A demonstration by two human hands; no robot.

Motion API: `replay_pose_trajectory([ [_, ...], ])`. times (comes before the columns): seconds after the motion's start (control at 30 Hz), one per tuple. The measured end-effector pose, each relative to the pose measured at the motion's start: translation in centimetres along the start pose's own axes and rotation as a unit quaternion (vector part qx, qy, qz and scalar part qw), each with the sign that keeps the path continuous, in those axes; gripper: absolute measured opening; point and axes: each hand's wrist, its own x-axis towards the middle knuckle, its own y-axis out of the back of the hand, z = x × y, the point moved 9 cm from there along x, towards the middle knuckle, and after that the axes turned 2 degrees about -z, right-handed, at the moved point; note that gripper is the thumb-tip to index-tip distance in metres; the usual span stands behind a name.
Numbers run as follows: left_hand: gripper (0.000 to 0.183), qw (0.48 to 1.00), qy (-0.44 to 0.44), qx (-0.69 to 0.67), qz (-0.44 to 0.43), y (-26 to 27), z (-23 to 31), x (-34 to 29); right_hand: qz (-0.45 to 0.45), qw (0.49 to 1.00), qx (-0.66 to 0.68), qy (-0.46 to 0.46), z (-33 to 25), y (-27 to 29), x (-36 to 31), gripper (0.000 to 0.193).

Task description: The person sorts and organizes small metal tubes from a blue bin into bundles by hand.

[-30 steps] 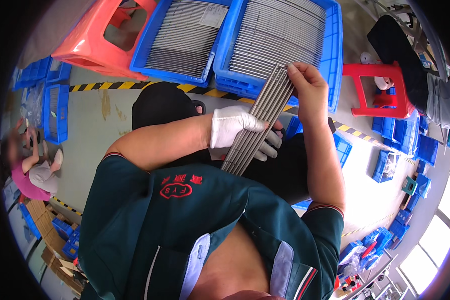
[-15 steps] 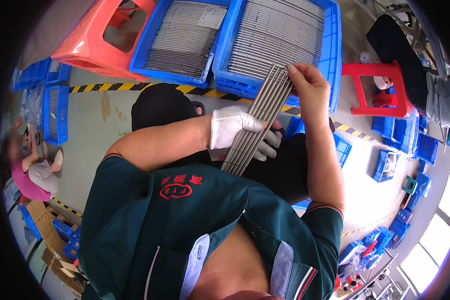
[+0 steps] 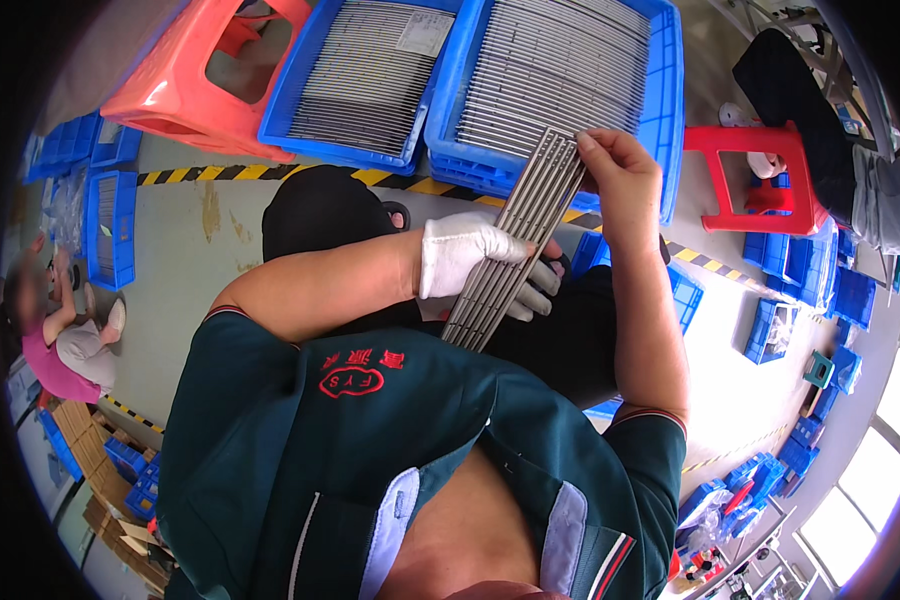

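Observation:
My left hand [image 3: 482, 260], in a white glove, is closed around a row of slim metal rods [image 3: 526, 226] lying side by side. They slant from near my chest up to the far right. At their far end my bare right hand [image 3: 622, 180] pinches the tip at the right edge of the row; its curled fingers are partly hidden, so I cannot tell how many rods it grips. Just beyond the rods' far end stands a blue bin [image 3: 667, 110] filled with similar metal rods.
Another blue bin [image 3: 280, 118] of rods, with a paper label on top, adjoins it on the left. A coral plastic stool [image 3: 160, 95] stands far left, a red stool [image 3: 710, 165] at right. Striped floor tape [image 3: 240, 173] runs below the bins. A co-worker [image 3: 65, 345] sits at left.
My right fingers have shifted very slightly at the rods' far end. The left hand and the rods stay in place.

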Motion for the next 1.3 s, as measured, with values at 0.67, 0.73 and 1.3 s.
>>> replay_pose_trajectory([
  [0.67,0.050,0.999,-0.010,0.050,0.003,0.1,0.5,0.1,0.010,0.999,-0.039,0.028,-0.6,-0.1,-0.1,0.015],
  [0.73,0.048,0.999,-0.009,0.043,0.003,0.2,0.4,0.1,0.014,0.998,-0.048,0.023,-0.6,-0.2,-0.1,0.015],
  [1.3,0.034,0.982,-0.160,0.041,0.094,1.6,5.8,-1.0,-0.025,0.944,-0.222,0.243,-5.8,-2.6,-3.9,0.008],
])
